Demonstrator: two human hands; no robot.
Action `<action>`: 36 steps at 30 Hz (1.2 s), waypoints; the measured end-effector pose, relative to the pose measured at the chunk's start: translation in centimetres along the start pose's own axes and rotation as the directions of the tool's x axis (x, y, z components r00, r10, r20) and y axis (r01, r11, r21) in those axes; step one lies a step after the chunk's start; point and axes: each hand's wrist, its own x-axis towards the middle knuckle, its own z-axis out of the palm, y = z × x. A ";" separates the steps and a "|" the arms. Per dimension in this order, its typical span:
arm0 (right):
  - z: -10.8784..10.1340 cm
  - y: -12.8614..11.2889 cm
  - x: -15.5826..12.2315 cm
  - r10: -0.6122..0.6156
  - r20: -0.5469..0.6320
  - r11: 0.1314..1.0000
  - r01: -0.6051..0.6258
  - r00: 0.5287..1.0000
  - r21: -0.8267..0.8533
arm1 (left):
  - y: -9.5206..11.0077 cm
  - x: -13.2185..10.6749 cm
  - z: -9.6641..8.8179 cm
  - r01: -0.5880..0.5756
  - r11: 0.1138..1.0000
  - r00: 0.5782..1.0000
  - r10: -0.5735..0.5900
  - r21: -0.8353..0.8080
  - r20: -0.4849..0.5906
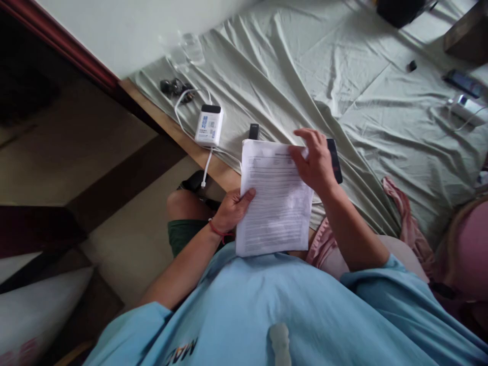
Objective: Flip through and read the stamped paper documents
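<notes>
My left hand (235,207) grips the left edge of a printed paper document (275,203), its thumb lying on top of the page. The document looks like several sheets and rests tilted over my lap, with fine lines of text. Over its upper right corner is my right hand (314,158), with thumb and fingers apart; whether it touches the page is unclear. Partly hidden behind that hand lies a black phone (334,161). A small black device (254,131) pokes out just above the top edge of the page.
On the bed's pale green sheet (282,81) lie a white power bank (209,125) with a cable (206,170), dark small items (177,89) and a clear glass (191,48). Another phone (463,83) and a white device (468,109) lie right. A wooden edge (168,119) borders the bed.
</notes>
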 end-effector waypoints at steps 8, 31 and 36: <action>-0.9 2.6 -8.9 0.407 0.197 0.681 -0.440 0.892 0.586 | -0.3 0.3 0.3 -0.017 0.983 0.998 0.005 -0.183 -0.068; 1.6 3.0 -13.2 0.706 0.384 0.256 -0.720 0.595 0.645 | -1.6 0.2 1.4 0.100 0.993 0.978 -0.108 -0.057 -0.176; 1.9 2.4 -13.5 0.716 0.329 0.292 -0.692 0.616 0.660 | -2.7 -0.4 1.1 0.092 0.995 0.976 -0.083 0.040 -0.201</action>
